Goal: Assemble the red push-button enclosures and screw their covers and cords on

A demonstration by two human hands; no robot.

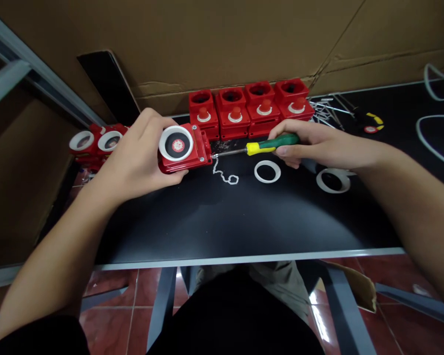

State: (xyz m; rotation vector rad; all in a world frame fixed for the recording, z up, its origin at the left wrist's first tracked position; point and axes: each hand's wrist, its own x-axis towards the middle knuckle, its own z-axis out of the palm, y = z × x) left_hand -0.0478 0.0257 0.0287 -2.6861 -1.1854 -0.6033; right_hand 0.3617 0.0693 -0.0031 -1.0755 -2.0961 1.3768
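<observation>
My left hand [140,153] is wrapped round a red box [198,148] with a white ring and a round black face bearing a red-and-white emblem. Two screw heads show on its red cover. In my right hand [311,140] is a screwdriver [268,144] with a green and yellow handle, held level. Its tip meets the right end of the box, where a small bright piece shows. A thin white chain [224,174] hangs or lies just below that spot. Near my right hand lie two white rings, one [267,172] under the screwdriver and another [333,181] below my wrist.
Several red housings [233,113] with red knobs stand in a row at the back. More red units with white rings [82,141] sit at the left. Metal rods [325,111] lie at back right, and a white cable [432,140] curls at far right. Cardboard [222,44] stands behind the black table [225,227].
</observation>
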